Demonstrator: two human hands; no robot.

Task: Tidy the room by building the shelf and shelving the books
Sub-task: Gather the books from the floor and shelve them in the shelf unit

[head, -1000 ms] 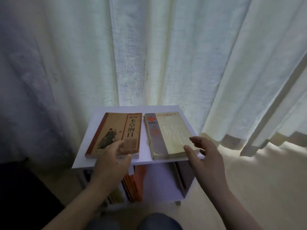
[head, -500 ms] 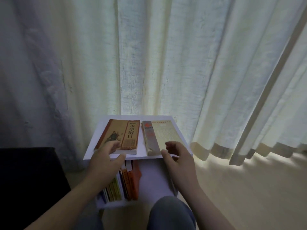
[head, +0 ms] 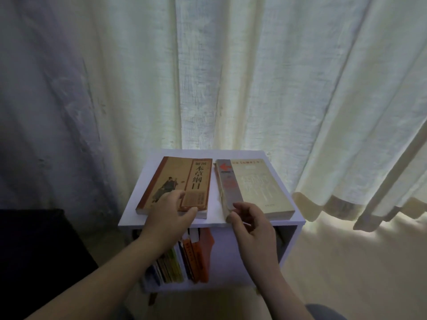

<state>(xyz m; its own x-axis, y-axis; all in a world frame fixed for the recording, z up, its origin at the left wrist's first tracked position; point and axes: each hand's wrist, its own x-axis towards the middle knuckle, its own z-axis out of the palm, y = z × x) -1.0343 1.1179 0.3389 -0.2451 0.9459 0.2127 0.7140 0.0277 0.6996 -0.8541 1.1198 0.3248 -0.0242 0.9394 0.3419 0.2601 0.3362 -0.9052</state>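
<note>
A white shelf unit (head: 209, 154) stands against the curtain with two books lying flat on its top. The brown book (head: 175, 179) with a red title strip lies on the left. My left hand (head: 168, 218) rests on its near end, fingers over the cover and thumb against the front edge. The cream book (head: 256, 183) with a grey spine and red arrow lies on the right. My right hand (head: 251, 229) pinches its near left corner with curled fingers. Several upright books (head: 184, 257) fill the left of the compartment below.
A pale curtain (head: 231, 77) hangs right behind the shelf, its hem reaching the light floor (head: 346, 262) on the right. A dark piece of furniture (head: 34, 250) stands close on the left. My knee (head: 323, 312) shows at the bottom edge.
My right hand moved left from the cream book's right side to its near left corner and curled its fingers. My left hand stayed on the brown book. The view pulled back.
</note>
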